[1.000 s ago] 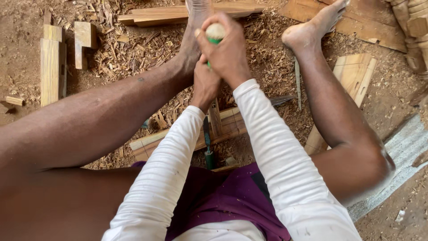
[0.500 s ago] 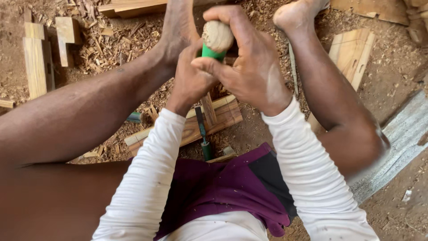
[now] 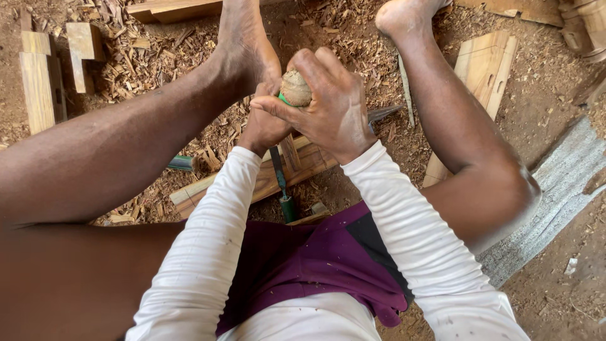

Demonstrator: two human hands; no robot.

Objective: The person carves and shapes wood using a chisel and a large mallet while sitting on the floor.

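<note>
Right hand [image 3: 334,110] keeps a closed grip around the worn, rounded wooden chisel handle [image 3: 295,88]; left hand [image 3: 264,126] clasps the tool below, above the long wooden plank [image 3: 252,183].

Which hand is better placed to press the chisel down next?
Likely the right hand: its grip covers the chisel knob from above. The left hand grips lower, mostly hidden.

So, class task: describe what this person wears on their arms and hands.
Both arms wear long, ribbed white sleeves ending at the wrists, lightly flecked with dirt. The left hand and right hand are bare: no gloves, rings or watch show on the fingers or wrists.
</note>
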